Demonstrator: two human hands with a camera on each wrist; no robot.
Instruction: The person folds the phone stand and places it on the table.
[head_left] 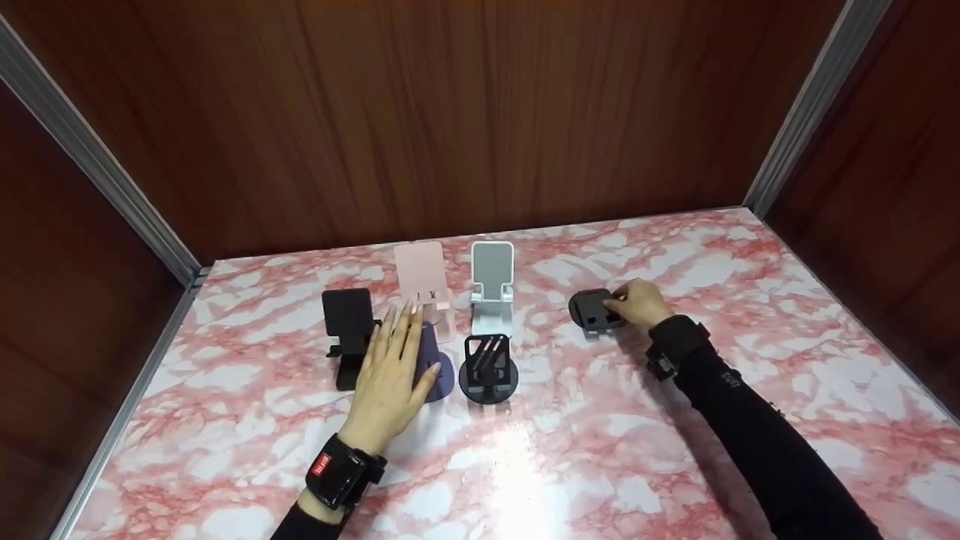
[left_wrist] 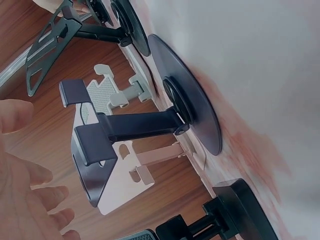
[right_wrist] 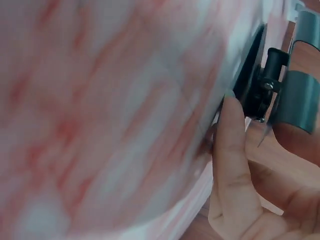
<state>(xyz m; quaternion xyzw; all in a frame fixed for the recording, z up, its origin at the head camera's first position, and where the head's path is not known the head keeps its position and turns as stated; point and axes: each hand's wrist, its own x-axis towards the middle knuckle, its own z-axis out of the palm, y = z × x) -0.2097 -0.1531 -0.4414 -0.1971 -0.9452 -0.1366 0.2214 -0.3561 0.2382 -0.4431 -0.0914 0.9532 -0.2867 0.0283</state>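
Observation:
Fingers spread fairly straight, my left hand (head_left: 386, 382) is over a purple phone stand (head_left: 442, 375) and partly hides it in the head view. The left wrist view shows a gap between those fingers and the purple stand's plate (left_wrist: 92, 172). My right hand (head_left: 639, 303) pinches the right edge of a dark phone stand (head_left: 596, 304) that is folded low on the table. In the right wrist view, one finger (right_wrist: 232, 145) touches the rim of its base, beside the curved lip (right_wrist: 297, 102); the fingers' far side is partly hidden.
Other phone stands are upright close by: a black one (head_left: 348, 313) at left, a pink one (head_left: 420, 266) and a white-and-grey one (head_left: 493, 268) behind, and a black slotted one (head_left: 487, 375) in the middle. Wood-grain panels (head_left: 450, 127) wall in the marbled table (head_left: 585, 450).

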